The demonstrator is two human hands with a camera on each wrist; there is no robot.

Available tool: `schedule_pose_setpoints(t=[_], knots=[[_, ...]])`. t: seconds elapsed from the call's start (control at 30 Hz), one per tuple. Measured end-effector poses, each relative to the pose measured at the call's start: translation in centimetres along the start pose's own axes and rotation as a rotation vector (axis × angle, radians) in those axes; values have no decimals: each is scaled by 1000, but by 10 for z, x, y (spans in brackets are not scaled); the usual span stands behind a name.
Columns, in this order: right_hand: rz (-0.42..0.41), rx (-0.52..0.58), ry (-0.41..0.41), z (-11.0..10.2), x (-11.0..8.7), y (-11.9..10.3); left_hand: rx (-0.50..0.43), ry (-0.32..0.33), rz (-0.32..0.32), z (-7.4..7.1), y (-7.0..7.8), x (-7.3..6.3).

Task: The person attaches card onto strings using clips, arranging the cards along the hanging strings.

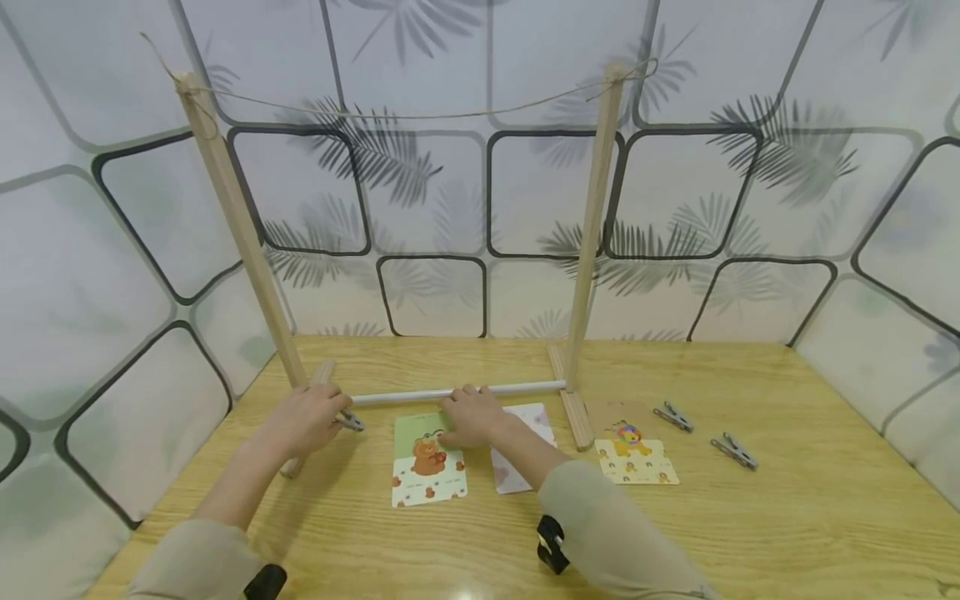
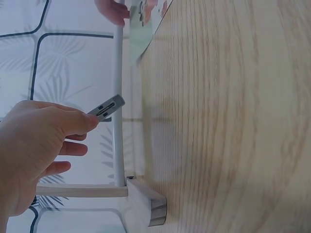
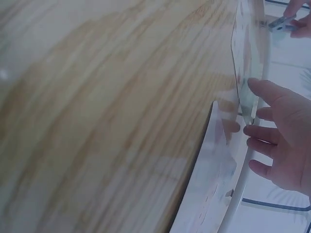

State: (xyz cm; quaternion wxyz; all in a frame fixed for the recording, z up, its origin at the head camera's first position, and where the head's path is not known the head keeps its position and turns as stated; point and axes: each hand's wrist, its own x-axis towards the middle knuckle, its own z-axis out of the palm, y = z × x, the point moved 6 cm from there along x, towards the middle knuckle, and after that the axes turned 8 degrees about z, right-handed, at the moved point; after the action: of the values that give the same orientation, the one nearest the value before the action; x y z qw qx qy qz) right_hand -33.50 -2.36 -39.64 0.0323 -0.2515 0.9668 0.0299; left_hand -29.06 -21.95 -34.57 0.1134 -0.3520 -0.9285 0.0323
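Observation:
My left hand (image 1: 311,417) pinches a grey clothespin (image 2: 108,108) between thumb and forefinger, above the table near the left post's foot. My right hand (image 1: 476,417) is over the upper right part of a green and white card with a bear (image 1: 428,467). Its fingers (image 3: 262,133) are spread, at the card's corner; whether they touch it I cannot tell. Partly behind the right forearm lies a pale pink card (image 1: 510,475). Farther right is a cream card with a lion (image 1: 637,461).
A wooden frame's left post (image 1: 240,225) and right post (image 1: 592,225) carry a sagging string (image 1: 420,116) between their tops. A white rod (image 1: 525,387) joins them low down. Two grey clothespins, one farther back (image 1: 673,416) and one nearer (image 1: 735,451), lie on the table (image 1: 825,517).

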Motion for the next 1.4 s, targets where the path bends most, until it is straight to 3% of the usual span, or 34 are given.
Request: schedule_pose_setpoints(t=[0.23,0.5,0.73,0.93,1.17,1.4], knots=[[2,4,2,3,2,-3,-4,-16,-10,0,2,0],[17,44,19,0,-1,-3,5,24,-17,-2,3,-1],[4,55,79,-6,-1,-4,77,110,-22,-7,1,2],[3,-46,126,-8,0,-7,166,216,-18,-16,1,4],[-1,-185,202,-15,-2,-8,192,297,-43,-23,1,5],[-12,-139,237,-24,-4,-6,244,419,-37,-32,-2,5]])
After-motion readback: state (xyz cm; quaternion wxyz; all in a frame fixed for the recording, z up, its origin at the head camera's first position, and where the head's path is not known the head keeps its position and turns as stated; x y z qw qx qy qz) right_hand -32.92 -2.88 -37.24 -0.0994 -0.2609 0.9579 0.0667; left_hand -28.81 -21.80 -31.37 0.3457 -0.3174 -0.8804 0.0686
